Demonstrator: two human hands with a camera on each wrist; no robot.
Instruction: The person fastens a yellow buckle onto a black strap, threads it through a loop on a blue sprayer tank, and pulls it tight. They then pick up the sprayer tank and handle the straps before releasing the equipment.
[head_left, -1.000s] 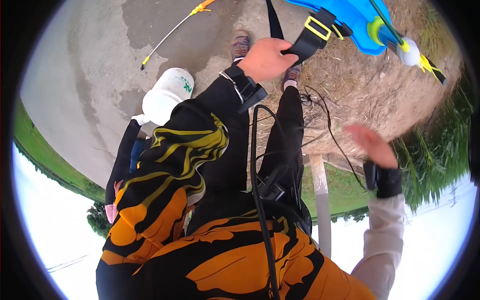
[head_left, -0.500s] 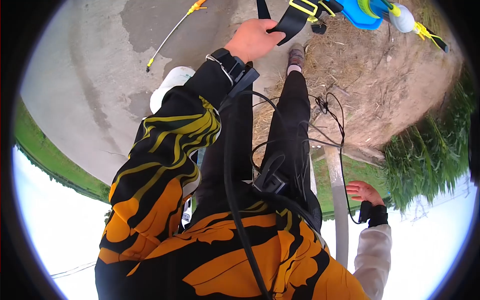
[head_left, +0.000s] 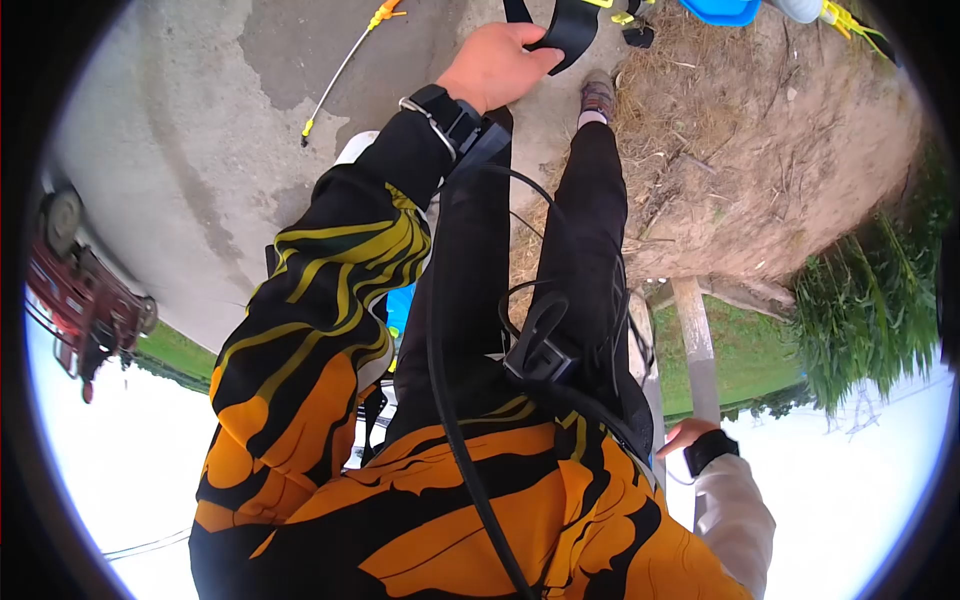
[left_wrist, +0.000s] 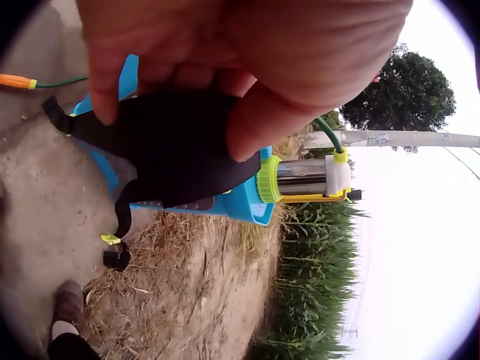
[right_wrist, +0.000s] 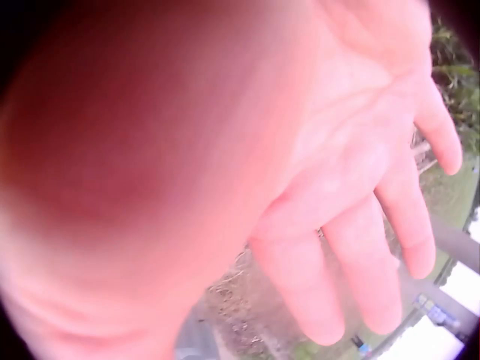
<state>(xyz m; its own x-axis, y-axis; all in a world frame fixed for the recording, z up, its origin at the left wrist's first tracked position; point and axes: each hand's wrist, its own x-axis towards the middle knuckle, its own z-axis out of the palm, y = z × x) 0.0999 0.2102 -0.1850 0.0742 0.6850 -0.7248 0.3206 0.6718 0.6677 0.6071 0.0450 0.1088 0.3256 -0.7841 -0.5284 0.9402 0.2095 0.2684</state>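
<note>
1. We see a black strap (left_wrist: 169,150) at the upper middle of the left wrist view.
2. Behind it sits a bright blue tank (left_wrist: 240,202) with a yellow-green ring and silver cylinder.
3. Our sleeve (head_left: 320,330), centre-left of the head view, is black with orange and yellow swirling stripes.
4. The other sleeve (head_left: 735,510), lower right, is pale beige.
5. Upper left lies a white wand (head_left: 340,70) with yellow-orange tips on grey concrete.

No words or numbers can be read. A small white sign (left_wrist: 377,139) sits on the pole (left_wrist: 405,139), but its marks are too tiny.
</note>
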